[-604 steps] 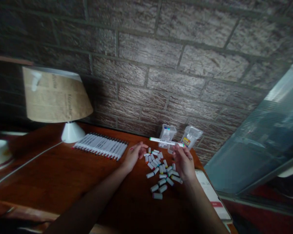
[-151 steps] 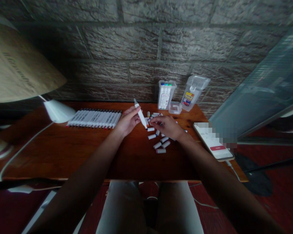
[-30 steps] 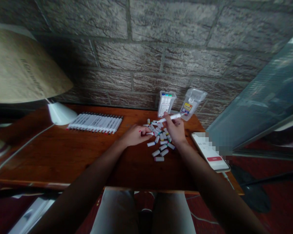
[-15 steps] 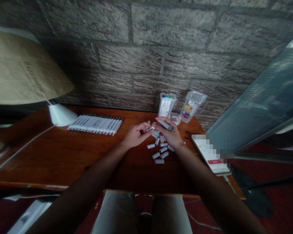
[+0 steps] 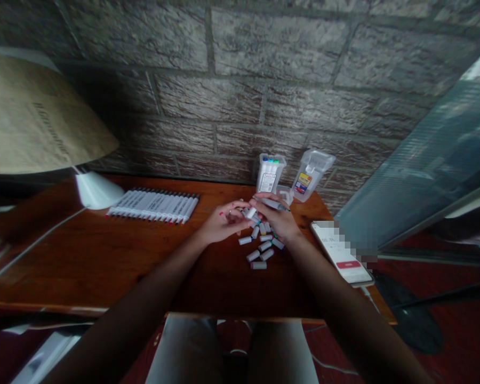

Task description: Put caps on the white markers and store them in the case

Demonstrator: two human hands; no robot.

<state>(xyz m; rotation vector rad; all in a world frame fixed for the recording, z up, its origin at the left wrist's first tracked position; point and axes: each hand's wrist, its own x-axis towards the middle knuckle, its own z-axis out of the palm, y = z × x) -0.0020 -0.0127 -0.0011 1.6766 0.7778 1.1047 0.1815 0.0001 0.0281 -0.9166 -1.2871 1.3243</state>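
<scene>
My right hand (image 5: 280, 221) is closed around a white marker (image 5: 276, 204), which lies slantwise across its fingers. Just to the left, my left hand (image 5: 223, 221) curls its fingers and thumb about a white marker cap (image 5: 250, 213). The fingertips of both hands meet near this cap, so which fingers bear on it is partly hidden. Red marks show on the back of the left hand. Below and between the hands, several loose marker caps (image 5: 258, 265) are scattered on the wooden desk (image 5: 208, 277); some are covered by the fingers.
A row of white markers (image 5: 154, 206) lies at the left, beside a lamp (image 5: 98, 189) with a paper shade. Behind my hands stand a clear case with a few markers (image 5: 269, 178) and another clear case (image 5: 310, 173). A phone (image 5: 342, 253) rests near the right edge.
The fingers of my left hand have lifted and opened slightly, so the white cap shows more plainly between the hands. My right hand still holds the marker. The view has shifted slightly.
</scene>
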